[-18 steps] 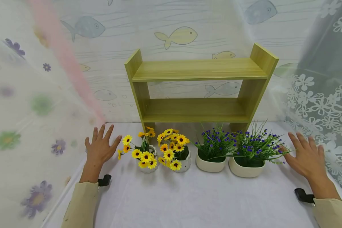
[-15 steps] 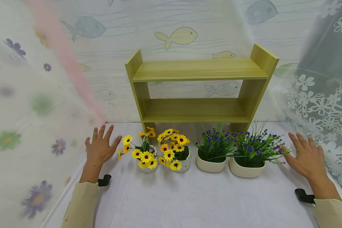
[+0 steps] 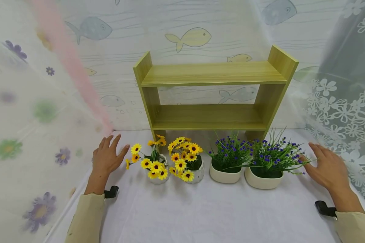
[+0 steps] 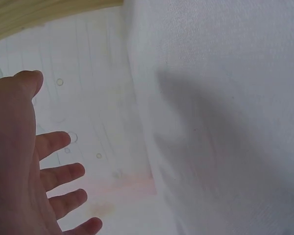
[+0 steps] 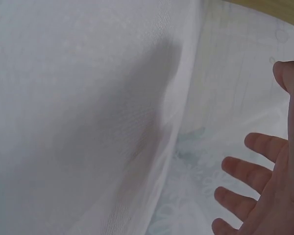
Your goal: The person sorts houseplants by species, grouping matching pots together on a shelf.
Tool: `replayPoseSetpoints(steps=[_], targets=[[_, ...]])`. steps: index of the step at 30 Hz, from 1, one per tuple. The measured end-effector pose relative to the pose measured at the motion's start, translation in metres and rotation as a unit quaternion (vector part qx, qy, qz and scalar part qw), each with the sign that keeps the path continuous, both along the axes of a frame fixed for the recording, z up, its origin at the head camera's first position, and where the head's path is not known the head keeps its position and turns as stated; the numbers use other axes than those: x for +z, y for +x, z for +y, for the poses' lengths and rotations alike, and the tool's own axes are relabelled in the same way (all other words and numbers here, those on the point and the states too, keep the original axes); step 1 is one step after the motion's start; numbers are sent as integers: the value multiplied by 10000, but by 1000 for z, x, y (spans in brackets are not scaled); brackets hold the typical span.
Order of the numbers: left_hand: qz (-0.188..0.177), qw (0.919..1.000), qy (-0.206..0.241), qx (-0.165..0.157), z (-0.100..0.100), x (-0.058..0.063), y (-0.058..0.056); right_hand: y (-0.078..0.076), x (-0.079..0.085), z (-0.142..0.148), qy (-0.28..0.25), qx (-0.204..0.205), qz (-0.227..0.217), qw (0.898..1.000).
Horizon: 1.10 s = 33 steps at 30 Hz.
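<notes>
My left hand (image 3: 107, 158), fingers spread and holding nothing, hovers over the left side of the white-covered table, beside a pot of yellow artificial daisies (image 3: 155, 165). A second pot of yellow daisies (image 3: 187, 158) stands to its right. My right hand (image 3: 330, 168) is at the far right with relaxed fingers and nothing in its grasp. Its thumb tip is close to the outer leaves of a cream planter of purple flowers (image 3: 263, 182). A similar cream planter (image 3: 225, 176) stands just left of that one. Both wrist views show the bare palm side of the hands.
A two-tier wooden shelf (image 3: 208, 116) stands behind the pots, with bare boards. White cloth (image 3: 194, 216) covers the table. A fish-print curtain (image 3: 115, 60) hangs behind, a flowered sheet (image 3: 33, 135) at the left and lace (image 3: 342, 111) at the right.
The fingers of both hands have bent slightly and drawn closer together, the right ones more plainly. The pots and shelf stay where they were.
</notes>
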<state>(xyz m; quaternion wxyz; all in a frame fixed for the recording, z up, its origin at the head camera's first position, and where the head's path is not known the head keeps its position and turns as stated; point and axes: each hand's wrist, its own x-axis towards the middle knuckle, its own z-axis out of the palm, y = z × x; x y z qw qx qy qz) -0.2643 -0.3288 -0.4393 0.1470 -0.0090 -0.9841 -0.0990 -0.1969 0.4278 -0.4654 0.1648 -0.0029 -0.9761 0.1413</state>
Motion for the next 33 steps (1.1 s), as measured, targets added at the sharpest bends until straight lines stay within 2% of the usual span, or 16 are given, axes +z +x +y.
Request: replayPoseSetpoints(steps=[11,17,26,33], targets=[[201,9993,297,-35,-3,-3,-4,-3,3,-2,-127,-127,-35,9998],[361,9980,496,-172,-2,-1,-5,0,5,-2,-235,-171,-162,9994],[386,9934,969,-479,-1,8,-6,6,1,-4,-398,235,-92,9989],[393,9882,1221,-840,6,24,-8,13,5,-9,-468,682,50,9966]])
